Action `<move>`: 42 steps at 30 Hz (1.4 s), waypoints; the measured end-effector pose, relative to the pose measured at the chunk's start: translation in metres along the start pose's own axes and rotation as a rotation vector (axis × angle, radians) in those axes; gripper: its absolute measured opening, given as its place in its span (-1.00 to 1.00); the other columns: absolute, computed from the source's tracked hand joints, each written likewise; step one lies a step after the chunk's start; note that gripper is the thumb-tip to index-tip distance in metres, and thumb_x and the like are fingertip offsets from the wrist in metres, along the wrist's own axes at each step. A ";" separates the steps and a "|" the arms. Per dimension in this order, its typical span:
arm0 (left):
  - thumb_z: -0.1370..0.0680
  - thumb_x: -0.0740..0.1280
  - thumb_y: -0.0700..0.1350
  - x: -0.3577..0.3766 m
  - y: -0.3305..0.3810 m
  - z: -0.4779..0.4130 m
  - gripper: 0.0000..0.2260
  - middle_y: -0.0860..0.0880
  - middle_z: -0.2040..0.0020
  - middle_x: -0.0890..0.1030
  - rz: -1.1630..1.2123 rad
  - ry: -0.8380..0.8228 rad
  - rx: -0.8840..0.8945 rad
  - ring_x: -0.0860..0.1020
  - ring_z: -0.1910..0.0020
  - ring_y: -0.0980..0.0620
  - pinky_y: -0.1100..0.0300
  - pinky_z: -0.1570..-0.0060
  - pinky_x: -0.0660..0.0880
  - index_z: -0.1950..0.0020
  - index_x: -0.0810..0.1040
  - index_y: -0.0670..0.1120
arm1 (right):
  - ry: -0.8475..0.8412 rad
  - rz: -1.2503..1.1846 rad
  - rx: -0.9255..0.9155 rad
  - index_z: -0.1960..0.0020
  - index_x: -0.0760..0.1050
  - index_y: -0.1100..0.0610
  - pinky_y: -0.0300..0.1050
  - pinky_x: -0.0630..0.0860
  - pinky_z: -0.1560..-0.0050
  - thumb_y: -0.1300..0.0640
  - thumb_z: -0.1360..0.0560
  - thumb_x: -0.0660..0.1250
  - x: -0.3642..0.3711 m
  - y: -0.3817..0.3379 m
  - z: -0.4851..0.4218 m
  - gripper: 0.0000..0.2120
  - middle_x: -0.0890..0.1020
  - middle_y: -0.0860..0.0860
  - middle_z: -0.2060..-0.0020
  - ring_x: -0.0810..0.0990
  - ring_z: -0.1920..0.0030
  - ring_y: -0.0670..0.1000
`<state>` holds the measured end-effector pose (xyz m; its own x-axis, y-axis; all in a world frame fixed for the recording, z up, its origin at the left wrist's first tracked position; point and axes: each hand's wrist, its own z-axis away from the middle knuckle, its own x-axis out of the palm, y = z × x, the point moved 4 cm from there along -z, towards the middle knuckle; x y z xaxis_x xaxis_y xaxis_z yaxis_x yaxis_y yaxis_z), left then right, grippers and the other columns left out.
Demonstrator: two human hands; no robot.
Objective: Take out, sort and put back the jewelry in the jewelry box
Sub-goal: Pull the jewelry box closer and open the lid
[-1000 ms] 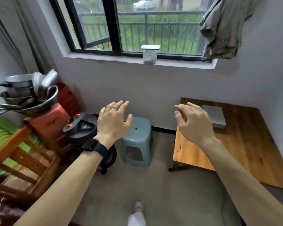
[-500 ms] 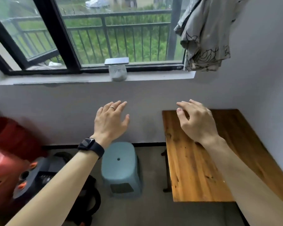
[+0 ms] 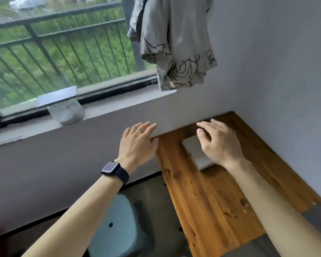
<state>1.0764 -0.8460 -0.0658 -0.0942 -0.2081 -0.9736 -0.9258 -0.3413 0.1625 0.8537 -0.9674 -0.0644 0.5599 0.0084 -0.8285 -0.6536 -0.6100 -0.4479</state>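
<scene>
White jewelry box (image 3: 194,152) beneath right hand (image 3: 220,143)

A box (image 3: 195,152) lies on the table (image 3: 211,201), a stool (image 3: 119,229) stands left of it, and a jar (image 3: 67,112) sits on the windowsill (image 3: 122,105) behind.

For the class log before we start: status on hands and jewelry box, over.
Left hand open, beside table. Right hand open, over jewelry box. Box closed on wooden table. Nothing blocking.

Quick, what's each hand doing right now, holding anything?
Left hand: open, fingers straight, holding nothing.
Right hand: open, fingers relaxed over the flat white rectangular box, holding nothing.
</scene>
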 end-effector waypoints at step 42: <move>-0.66 0.19 0.15 0.457 0.042 -0.216 -0.59 -0.05 -0.53 0.23 0.573 -0.464 0.448 0.29 -0.45 -0.07 0.08 -0.38 0.34 -0.52 0.28 0.25 | 0.034 0.104 0.804 -0.61 0.02 -0.04 0.18 0.41 -0.36 -0.40 -0.47 0.28 0.364 0.217 0.055 -0.11 -0.13 -0.05 -0.63 0.11 -0.56 0.24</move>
<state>1.0733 -1.1536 -0.4689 -0.6405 0.1916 -0.7437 -0.7377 0.1158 0.6652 0.8877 -1.0537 -0.4817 0.4827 -0.0492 -0.8744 -0.8619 0.1502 -0.4842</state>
